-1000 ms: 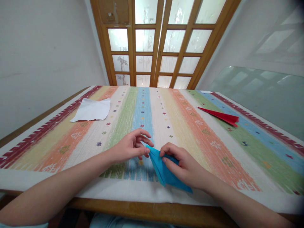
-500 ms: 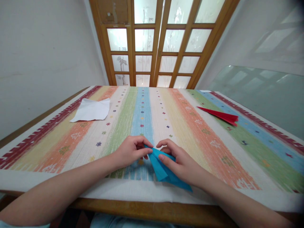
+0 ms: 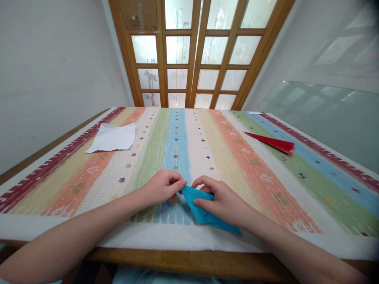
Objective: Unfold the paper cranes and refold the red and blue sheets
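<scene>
A folded sheet of blue paper (image 3: 199,210) is held between both hands just above the near edge of the table. My left hand (image 3: 166,185) pinches its pointed far tip between thumb and fingers. From the right side, my right hand (image 3: 220,199) grips the paper's body, thumb on top and fingers curled around the far edge. One corner of the blue paper points toward the lower right, beneath my right hand. The inner folds are partly hidden by the fingers.
A striped, patterned tablecloth (image 3: 151,173) covers the table. White paper (image 3: 114,137) lies at the far left, and a red folded paper plane (image 3: 272,142) at the right. Behind stand wooden doors with glass panes (image 3: 177,49). A glass panel (image 3: 322,114) leans by the right wall.
The loose flap of blue paper now lies flatter against the rest. My left fingers have drawn slightly left to the tip, and my right thumb has shifted a little left and down.
</scene>
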Motion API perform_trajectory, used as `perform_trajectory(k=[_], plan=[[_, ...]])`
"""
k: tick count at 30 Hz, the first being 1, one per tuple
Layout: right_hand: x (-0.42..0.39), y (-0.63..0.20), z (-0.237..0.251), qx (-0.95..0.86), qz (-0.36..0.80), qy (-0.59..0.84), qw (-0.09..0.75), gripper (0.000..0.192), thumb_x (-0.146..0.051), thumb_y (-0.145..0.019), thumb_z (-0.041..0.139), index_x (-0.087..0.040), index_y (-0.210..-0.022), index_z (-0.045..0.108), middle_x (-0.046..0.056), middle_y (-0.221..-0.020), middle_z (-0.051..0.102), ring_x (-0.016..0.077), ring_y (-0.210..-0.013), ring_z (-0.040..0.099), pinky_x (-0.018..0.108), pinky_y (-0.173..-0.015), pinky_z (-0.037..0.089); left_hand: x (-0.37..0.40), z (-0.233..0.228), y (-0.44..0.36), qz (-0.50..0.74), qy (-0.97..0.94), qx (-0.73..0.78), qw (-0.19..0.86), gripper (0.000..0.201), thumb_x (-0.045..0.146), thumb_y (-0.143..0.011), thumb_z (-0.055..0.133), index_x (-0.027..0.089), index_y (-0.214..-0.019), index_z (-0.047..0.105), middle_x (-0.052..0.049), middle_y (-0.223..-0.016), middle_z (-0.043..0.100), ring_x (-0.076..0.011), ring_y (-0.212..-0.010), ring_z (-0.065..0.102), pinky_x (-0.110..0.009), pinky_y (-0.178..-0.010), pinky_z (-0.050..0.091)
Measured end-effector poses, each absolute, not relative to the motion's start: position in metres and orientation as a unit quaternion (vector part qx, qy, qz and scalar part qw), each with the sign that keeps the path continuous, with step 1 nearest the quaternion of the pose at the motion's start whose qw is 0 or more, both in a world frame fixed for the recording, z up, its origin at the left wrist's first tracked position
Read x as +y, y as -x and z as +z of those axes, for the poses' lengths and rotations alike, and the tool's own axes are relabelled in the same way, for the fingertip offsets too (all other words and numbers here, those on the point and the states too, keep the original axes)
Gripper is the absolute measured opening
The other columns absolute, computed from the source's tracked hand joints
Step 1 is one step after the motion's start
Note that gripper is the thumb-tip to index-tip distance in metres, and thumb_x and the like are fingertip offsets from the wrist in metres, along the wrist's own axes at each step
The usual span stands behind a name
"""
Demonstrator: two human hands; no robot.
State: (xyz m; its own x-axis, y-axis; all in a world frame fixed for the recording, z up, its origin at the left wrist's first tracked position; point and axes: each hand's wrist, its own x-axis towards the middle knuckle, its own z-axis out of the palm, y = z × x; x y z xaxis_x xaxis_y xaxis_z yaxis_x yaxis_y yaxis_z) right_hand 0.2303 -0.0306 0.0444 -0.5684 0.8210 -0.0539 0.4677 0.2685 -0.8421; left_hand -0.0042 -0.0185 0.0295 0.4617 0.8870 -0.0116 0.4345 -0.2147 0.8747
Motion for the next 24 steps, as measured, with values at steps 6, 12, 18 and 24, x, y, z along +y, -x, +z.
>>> perform_trajectory(k=[6,12,18,24], plan=[[-0.018,-0.241,0.040,-0.781,0.452,0.406,0.145,0.032,-0.020,-0.081,0.068,-0.024,-0.113,0.064,-0.001,-0.083,0.068,0.0149,-0.069,0.060,0.024,-0.059,0.043,-0.017,0.039,0.009,0.163,-0.827,0.389,0.372,0.038,0.037,-0.098,0.051,0.017,-0.067,0.061,0.000,-0.061,0.061,-0.0122,-0.056,0.052,-0.024,-0.057,0.036],[0.001,-0.260,0.031,-0.798,0.420,0.413,0.127,0.051,-0.022,-0.075,0.076,-0.025,-0.125,0.065,0.004,-0.108,0.070,0.0217,-0.091,0.065,0.031,-0.073,0.050,-0.015,0.045,0.014,0.077,-0.808,0.393,0.431,0.034,0.038,-0.098,0.049,0.018,-0.074,0.062,-0.001,-0.066,0.064,-0.0137,-0.058,0.055,-0.024,-0.058,0.040],[0.017,-0.271,0.030,-0.741,0.301,0.454,0.393,0.040,-0.035,-0.089,0.067,-0.027,-0.128,0.061,0.009,-0.135,0.061,0.0271,-0.122,0.057,0.045,-0.099,0.047,-0.001,0.026,0.021,0.224,-0.743,0.484,0.404,0.035,0.041,-0.098,0.048,0.019,-0.074,0.058,0.000,-0.064,0.060,-0.0134,-0.055,0.054,-0.024,-0.055,0.039],[0.025,-0.275,0.033,-0.627,0.339,0.459,0.531,0.024,-0.046,-0.094,0.062,-0.022,-0.088,0.059,0.003,-0.089,0.063,0.0183,-0.082,0.060,0.033,-0.074,0.050,0.006,0.016,0.019,0.438,-0.603,0.505,0.436,0.035,0.048,-0.097,0.052,0.017,-0.079,0.056,-0.001,-0.071,0.060,-0.0103,-0.053,0.052,-0.022,-0.049,0.040]])
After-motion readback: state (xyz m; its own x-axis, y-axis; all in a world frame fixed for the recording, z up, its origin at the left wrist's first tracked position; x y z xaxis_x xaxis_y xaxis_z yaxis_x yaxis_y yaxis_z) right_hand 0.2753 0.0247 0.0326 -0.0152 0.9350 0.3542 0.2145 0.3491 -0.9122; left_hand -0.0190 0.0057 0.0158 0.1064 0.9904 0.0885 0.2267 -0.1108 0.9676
